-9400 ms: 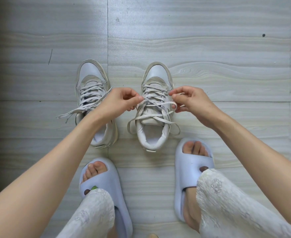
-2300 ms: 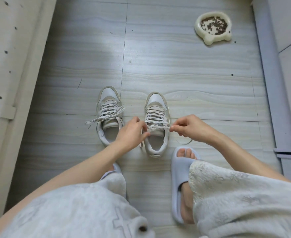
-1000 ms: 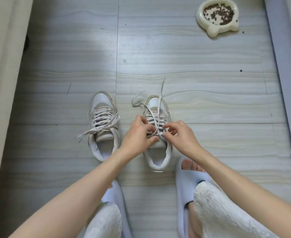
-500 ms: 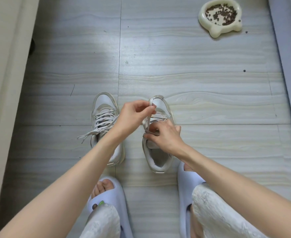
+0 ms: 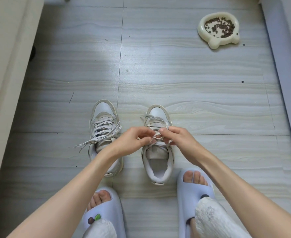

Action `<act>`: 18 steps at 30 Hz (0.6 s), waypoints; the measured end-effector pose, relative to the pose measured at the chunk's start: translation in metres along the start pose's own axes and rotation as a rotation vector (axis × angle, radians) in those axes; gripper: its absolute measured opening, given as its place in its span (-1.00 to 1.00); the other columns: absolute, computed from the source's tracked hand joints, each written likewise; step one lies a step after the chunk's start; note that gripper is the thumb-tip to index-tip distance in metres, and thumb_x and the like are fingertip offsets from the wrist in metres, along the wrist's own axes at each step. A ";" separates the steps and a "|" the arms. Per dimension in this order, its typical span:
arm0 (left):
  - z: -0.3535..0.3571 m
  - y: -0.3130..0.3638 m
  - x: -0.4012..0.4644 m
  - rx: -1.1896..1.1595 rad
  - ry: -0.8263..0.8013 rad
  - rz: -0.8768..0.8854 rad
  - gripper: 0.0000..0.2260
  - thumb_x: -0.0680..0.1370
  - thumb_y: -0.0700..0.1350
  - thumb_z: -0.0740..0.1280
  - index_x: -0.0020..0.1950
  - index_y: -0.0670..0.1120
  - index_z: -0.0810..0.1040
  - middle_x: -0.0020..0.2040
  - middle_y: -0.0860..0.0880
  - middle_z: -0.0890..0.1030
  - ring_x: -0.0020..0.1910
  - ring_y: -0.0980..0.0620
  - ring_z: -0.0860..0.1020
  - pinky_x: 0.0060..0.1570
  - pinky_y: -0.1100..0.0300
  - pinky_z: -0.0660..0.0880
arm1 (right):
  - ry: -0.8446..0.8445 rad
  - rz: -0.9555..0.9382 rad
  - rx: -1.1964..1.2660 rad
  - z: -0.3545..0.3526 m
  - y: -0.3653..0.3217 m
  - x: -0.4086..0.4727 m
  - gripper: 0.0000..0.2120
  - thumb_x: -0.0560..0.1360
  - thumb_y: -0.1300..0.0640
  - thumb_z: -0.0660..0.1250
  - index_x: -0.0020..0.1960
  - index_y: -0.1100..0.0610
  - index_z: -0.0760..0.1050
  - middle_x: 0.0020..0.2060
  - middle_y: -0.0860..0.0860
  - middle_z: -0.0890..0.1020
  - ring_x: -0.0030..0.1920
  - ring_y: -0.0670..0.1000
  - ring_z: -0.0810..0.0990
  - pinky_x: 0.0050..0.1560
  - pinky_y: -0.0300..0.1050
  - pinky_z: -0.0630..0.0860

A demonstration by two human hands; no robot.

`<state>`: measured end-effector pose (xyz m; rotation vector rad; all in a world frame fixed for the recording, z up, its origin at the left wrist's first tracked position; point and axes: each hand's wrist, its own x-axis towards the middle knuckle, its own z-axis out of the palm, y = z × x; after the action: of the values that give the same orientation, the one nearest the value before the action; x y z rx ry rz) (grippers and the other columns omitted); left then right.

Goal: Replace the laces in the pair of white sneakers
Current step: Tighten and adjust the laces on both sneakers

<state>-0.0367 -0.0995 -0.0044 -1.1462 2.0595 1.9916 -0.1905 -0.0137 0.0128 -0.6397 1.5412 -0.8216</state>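
Over the right sneaker (image 5: 157, 152), at 6 o'clock from centre, I have both hands meeting. My left hand (image 5: 131, 141) and right hand (image 5: 177, 138) each have fingers curled, pinching the lace (image 5: 156, 136) above the tongue; one loose end trails toward the toe. At 9 o'clock of it, just beside, stands the left sneaker (image 5: 105, 127), laced, ends spilling onto the floor (image 5: 175, 69). At 1 o'clock, well apart, sits a bowl (image 5: 218, 30) of kibble.
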 end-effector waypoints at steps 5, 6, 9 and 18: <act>0.001 0.009 -0.002 0.172 -0.143 -0.043 -0.84 0.63 -0.17 0.15 -0.05 -0.08 0.52 -0.26 0.01 0.47 -0.28 0.17 0.41 -0.19 0.32 0.33 | -0.224 0.051 -0.102 -0.007 -0.010 -0.004 -0.83 0.49 0.24 0.33 -0.23 0.06 0.60 -0.29 -0.08 0.64 -0.19 -0.19 0.54 0.00 -0.31 0.42; 0.003 0.008 -0.001 0.220 -0.169 -0.059 -0.82 0.63 -0.13 0.15 -0.10 -0.06 0.51 -0.25 -0.02 0.45 -0.26 0.12 0.37 -0.20 0.26 0.31 | -0.253 0.059 -0.162 -0.008 -0.012 -0.003 -0.83 0.48 0.27 0.33 -0.23 0.06 0.59 -0.24 -0.03 0.64 -0.15 -0.15 0.55 0.04 -0.27 0.42; 0.009 0.013 0.001 0.174 -0.101 -0.102 -0.74 0.63 -0.05 0.13 -0.22 -0.06 0.43 -0.30 0.00 0.38 -0.31 0.10 0.32 -0.27 0.26 0.28 | -0.134 -0.012 -0.546 -0.010 -0.012 0.003 -0.85 0.45 0.28 0.31 -0.18 0.05 0.53 -0.25 -0.01 0.56 -0.17 -0.06 0.48 -0.06 -0.15 0.39; 0.014 0.022 -0.003 -0.139 0.110 -0.212 -0.74 0.64 0.05 0.02 0.03 0.06 0.50 -0.21 0.04 0.45 -0.33 0.28 0.42 -0.38 0.56 0.31 | 0.189 -0.146 -0.375 -0.001 0.004 0.006 -0.73 0.40 0.28 0.41 -0.31 -0.03 0.43 -0.39 -0.12 0.51 -0.39 -0.20 0.45 -0.26 -0.38 0.36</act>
<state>-0.0525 -0.0879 0.0137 -1.4630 1.7791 2.0365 -0.1918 -0.0162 0.0057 -0.9792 1.8585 -0.7214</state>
